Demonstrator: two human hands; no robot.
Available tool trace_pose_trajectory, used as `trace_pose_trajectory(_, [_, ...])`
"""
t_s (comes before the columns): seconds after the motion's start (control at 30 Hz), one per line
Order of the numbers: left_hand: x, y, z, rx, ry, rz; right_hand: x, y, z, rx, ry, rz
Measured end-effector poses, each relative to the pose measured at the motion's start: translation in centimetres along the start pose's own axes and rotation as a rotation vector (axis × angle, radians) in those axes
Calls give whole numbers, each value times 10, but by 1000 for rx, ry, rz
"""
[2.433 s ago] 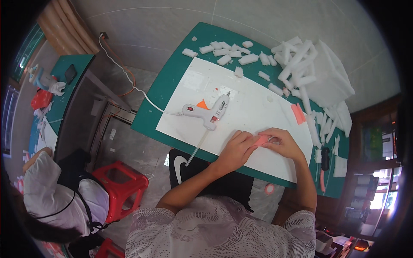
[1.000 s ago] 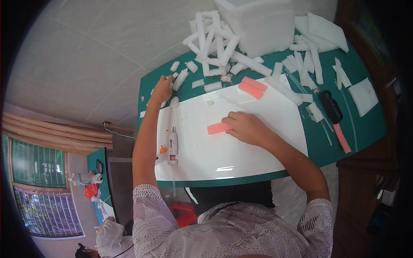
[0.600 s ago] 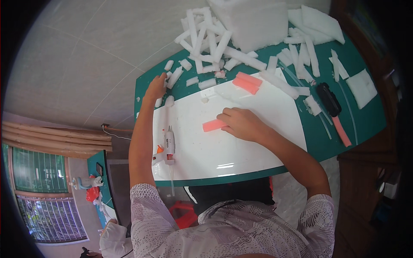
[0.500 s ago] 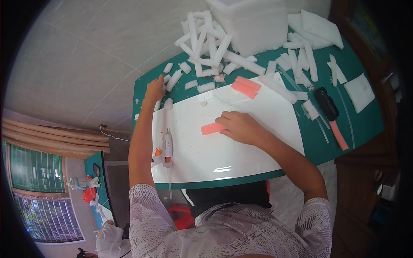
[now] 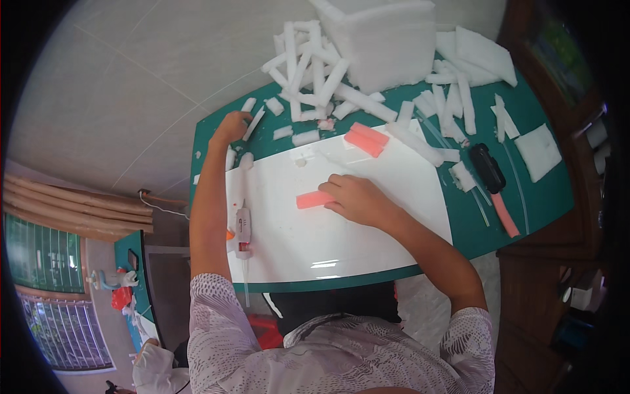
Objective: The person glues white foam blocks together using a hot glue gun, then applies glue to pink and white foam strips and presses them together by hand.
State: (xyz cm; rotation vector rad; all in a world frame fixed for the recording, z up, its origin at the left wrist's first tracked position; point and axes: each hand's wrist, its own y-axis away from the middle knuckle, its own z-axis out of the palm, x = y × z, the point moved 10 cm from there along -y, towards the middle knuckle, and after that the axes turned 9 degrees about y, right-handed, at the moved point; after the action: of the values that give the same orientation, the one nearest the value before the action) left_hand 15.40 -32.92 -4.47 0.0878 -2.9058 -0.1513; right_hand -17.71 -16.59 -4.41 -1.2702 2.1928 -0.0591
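Observation:
On the white board [image 5: 367, 249], my right hand [image 5: 361, 200] grips one end of a short pink foam strip [image 5: 311, 200], whose other end points left. My left hand [image 5: 231, 128] is stretched out to the table's far left edge. Its fingers pinch a narrow white foam strip [image 5: 254, 123], tilted on its edge, with the fingertips partly hidden. More white foam offcuts [image 5: 273, 106] lie around that hand. Two pink foam strips [image 5: 367, 139] rest side by side near the board's far edge. A glue gun [image 5: 243, 230] lies on the board beside my left forearm.
White foam strips [image 5: 315, 72] are piled at the back, beside a large white foam box [image 5: 390, 49]. Toward the right of the green table [image 5: 545, 197] are a black-headed tool with a pink handle [image 5: 489, 172], clear glue sticks [image 5: 518, 177] and a square foam sheet [image 5: 539, 152]. Another person's sleeve [image 5: 157, 371] shows lower left.
My left hand has closed on the white foam strip and tipped it up from the table. My right hand keeps its grip on the pink strip. The whole view has shifted slightly.

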Motion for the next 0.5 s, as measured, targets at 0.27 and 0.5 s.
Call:
trace_pose_trajectory(0.27, [16,12,-1,-56,20,23,0,1,-4,-55,40,35])
trace_pose_trajectory(0.5, [11,61,-51,200,79,176,-8,-5,-3,3,-2,-40])
